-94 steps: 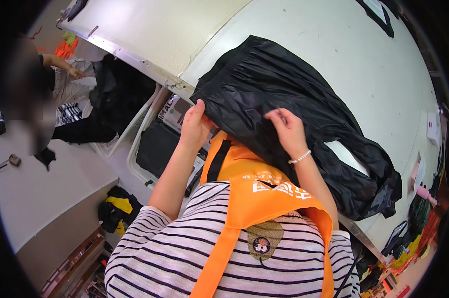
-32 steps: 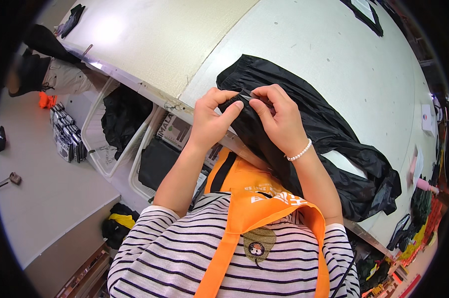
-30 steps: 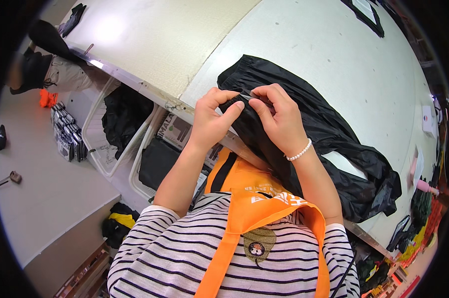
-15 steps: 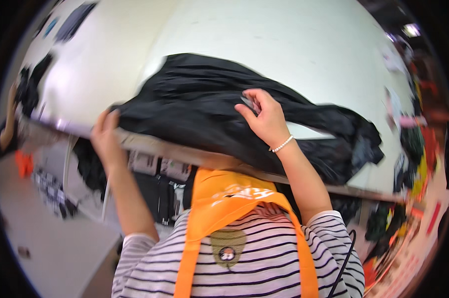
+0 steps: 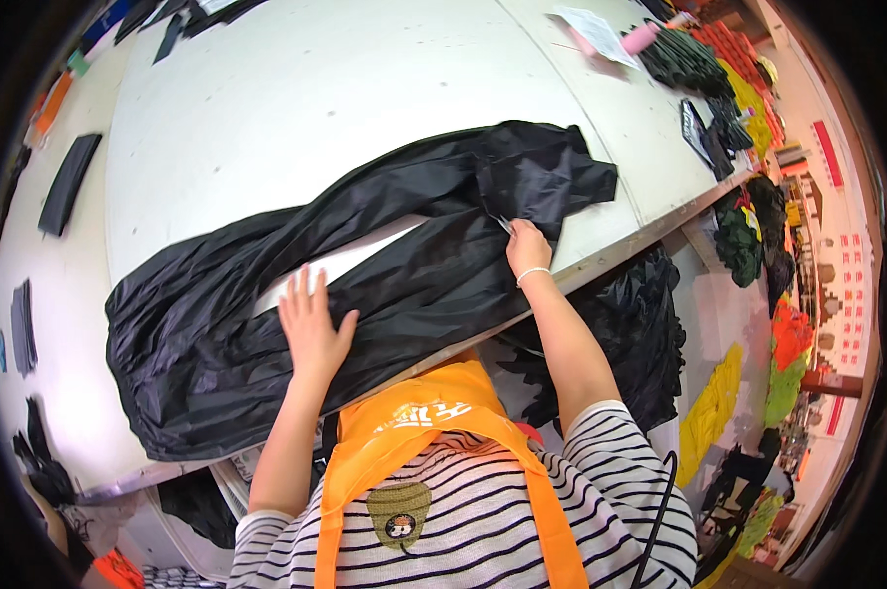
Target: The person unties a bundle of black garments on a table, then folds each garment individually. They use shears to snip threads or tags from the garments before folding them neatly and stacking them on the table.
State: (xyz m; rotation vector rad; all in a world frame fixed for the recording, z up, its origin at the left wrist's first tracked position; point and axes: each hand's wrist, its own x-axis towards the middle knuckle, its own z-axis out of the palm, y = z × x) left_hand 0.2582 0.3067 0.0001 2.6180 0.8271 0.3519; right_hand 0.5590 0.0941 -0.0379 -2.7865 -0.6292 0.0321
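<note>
A large black shiny garment (image 5: 394,245) lies spread along the near edge of a big white table (image 5: 296,108). My left hand (image 5: 311,329) rests flat on the fabric near its middle, fingers apart. My right hand (image 5: 527,247) pinches the cloth further right, with a small light-coloured piece showing at my fingertips. A white bracelet sits on that wrist. I wear a striped top and an orange apron.
Dark fabric pieces (image 5: 66,182) lie at the table's far left. Folded dark and coloured cloth stacks (image 5: 699,64) and a paper sheet (image 5: 596,25) sit at the far right corner. More black cloth (image 5: 630,334) hangs below the table edge, with coloured fabric (image 5: 787,363) on the floor.
The garment, bunched and held up in both hands earlier, now lies stretched out long on the table. My left hand has come up from the table's edge and lies flat on it.
</note>
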